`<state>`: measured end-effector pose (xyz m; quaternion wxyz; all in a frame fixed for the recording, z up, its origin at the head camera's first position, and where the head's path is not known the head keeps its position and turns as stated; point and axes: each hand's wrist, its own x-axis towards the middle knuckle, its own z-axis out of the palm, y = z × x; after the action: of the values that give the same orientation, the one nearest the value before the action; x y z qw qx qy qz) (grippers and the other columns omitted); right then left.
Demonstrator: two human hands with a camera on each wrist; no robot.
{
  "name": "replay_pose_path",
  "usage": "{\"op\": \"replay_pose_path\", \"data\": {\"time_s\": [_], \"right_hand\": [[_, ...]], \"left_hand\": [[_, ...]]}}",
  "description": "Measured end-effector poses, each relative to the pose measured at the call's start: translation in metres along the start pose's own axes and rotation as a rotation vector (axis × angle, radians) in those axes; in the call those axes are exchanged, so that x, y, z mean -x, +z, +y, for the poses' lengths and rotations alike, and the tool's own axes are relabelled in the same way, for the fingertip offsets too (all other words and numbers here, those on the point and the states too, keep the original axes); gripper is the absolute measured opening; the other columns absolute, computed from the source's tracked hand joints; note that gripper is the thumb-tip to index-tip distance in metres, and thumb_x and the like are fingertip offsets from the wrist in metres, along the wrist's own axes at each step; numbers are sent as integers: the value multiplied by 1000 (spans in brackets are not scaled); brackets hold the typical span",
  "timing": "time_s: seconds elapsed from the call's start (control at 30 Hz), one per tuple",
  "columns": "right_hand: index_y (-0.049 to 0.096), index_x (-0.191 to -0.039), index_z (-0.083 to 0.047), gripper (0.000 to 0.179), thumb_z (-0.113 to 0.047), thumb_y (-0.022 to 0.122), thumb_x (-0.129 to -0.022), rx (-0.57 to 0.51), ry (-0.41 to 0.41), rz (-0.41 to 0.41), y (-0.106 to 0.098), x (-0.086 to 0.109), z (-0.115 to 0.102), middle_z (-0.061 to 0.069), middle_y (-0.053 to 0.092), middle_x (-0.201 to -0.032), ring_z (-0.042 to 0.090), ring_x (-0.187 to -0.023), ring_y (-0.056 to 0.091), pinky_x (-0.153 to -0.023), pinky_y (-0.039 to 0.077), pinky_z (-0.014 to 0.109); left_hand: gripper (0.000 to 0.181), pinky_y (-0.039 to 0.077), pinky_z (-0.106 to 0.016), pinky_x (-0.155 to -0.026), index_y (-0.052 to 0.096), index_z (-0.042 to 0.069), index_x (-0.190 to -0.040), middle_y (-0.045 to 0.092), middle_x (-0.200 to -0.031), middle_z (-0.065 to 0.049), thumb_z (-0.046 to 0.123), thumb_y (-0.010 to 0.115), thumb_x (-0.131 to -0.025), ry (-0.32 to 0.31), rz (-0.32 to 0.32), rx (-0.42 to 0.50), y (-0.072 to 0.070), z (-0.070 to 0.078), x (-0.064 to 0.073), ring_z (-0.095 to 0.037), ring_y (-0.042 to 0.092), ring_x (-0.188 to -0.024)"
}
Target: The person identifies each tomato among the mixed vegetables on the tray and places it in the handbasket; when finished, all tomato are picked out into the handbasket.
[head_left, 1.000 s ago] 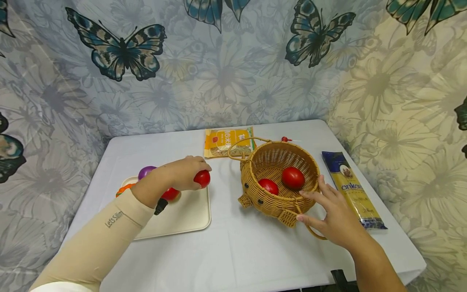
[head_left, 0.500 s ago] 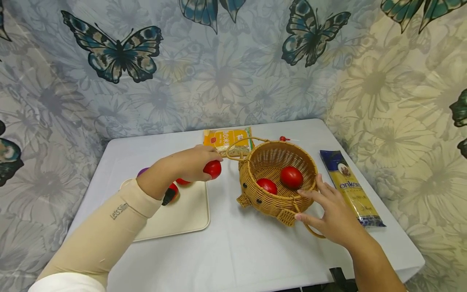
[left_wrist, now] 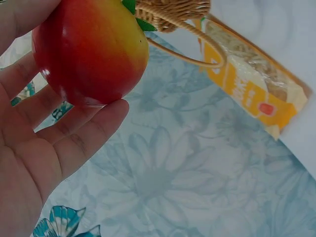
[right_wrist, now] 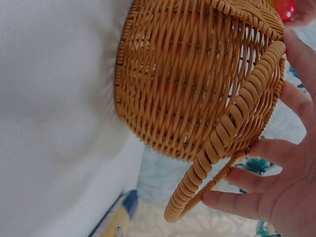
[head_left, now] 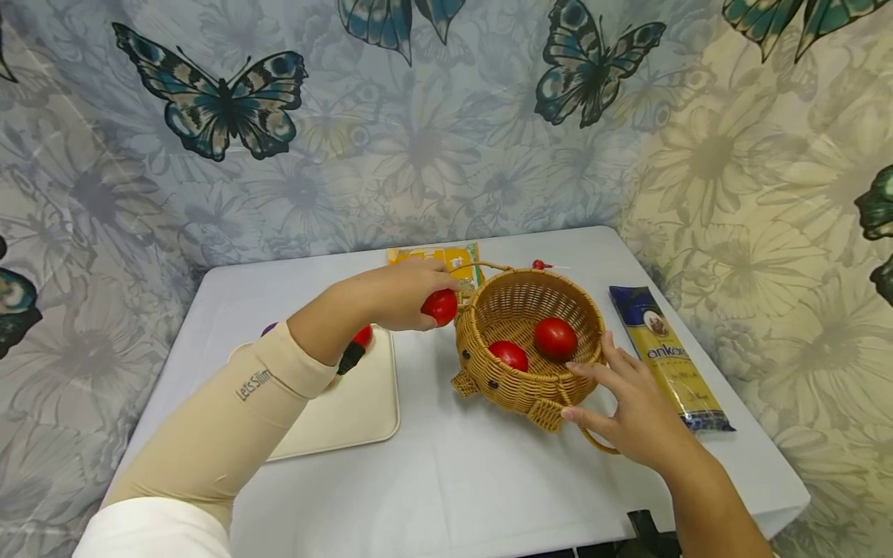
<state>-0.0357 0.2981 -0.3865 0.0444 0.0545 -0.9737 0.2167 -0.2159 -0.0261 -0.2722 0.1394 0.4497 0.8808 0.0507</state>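
My left hand (head_left: 408, 294) grips a red-and-yellow fruit (left_wrist: 91, 52) with small green leaves, just left of the wicker basket's rim. In the left wrist view the thumb and fingers surround the fruit. The round wicker basket (head_left: 505, 391) stands on the table with its opening up, and two red fruits (head_left: 556, 339) lie inside. My right hand (head_left: 638, 407) rests on the basket's near right rim, fingers spread and mostly straight. From the right wrist view, its fingertips touch the rim and the coiled handle (right_wrist: 229, 123).
Left of the basket lies a cream tray (head_left: 363, 426) bearing a red item with a black end (head_left: 352, 356), partly behind my left arm. Behind the basket is a yellow food packet (left_wrist: 247, 81). A blue-and-gold packet (head_left: 670, 356) lies at the right.
My left hand has carried the fruit rightward from above the tray to beside the basket's left rim. The right hand stays on the basket.
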Motion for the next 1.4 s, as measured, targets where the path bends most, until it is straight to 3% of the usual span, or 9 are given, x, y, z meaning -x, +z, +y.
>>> {"op": "replay_pose_path", "data": {"time_s": [0.23,0.53,0.7,1.0,1.23,1.4], "right_hand": [[66,-134,-25,63,-57,80,-81,18,-7,6,-2,0,0,26,16,-167,60,-141,30,-97,30,85],[66,-135,-24,65,-57,80,-81,22,8,-3,-2,1,1,25,15,-168,60,-142,29,-97,31,85],[67,-134,-25,65,-58,80,-80,22,-4,5,-1,0,0,26,17,-167,60,-141,30,-97,32,84],[67,-133,-26,62,-58,79,-81,29,-11,12,0,0,0,26,19,-167,58,-141,32,-97,34,83],[67,-133,-26,62,-57,80,-81,27,-2,15,0,2,2,26,19,-167,58,-142,31,-98,33,83],[67,-133,-26,63,-58,79,-81,28,7,11,0,3,2,24,18,-167,58,-142,31,-99,33,83]], "left_hand": [[50,53,-35,-96,58,22,-142,54,-136,0,22,72,-94,36,8,-32,-8,21,-16,-22,50,-126],[56,51,-32,-101,52,24,-147,49,-146,0,28,72,-96,76,-17,-33,-4,44,-40,-20,45,-135],[58,52,-34,-102,50,23,-150,47,-149,-1,30,71,-96,98,-39,-64,3,53,-54,-22,45,-137],[60,52,-36,-103,48,26,-152,41,-156,-1,33,71,-97,84,-115,-94,25,64,-78,-23,41,-140],[61,50,-45,-106,48,28,-152,38,-160,-1,35,72,-96,63,-135,-76,42,63,-95,-24,39,-143],[62,50,-44,-107,47,26,-154,37,-161,-4,36,70,-97,57,-148,-71,49,62,-101,-27,39,-143]]}}
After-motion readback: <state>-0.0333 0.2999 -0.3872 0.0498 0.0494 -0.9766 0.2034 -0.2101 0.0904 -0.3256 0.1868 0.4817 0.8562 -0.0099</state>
